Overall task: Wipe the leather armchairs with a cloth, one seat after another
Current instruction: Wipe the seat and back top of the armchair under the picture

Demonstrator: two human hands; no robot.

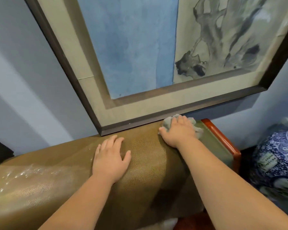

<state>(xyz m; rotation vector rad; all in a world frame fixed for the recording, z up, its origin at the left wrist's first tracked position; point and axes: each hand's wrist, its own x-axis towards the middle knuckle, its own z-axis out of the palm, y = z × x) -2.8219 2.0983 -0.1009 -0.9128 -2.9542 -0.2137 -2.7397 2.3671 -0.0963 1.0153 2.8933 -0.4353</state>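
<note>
The brown leather top of an armchair's backrest [143,151] runs across the lower half of the head view, shiny and streaked at the left. My left hand [111,159] lies flat on that top with its fingers straight. My right hand [178,131] presses a crumpled pale grey-green cloth [168,122] onto the far right end of the backrest, close to the wall. Most of the cloth is hidden under my palm; its edges show around my fingers.
A large dark-framed painting [106,128] hangs on the blue-grey wall just behind the backrest. The chair's red wooden edge [223,138] stands at the right. A blue-and-white porcelain jar [276,156] sits beyond it at the far right.
</note>
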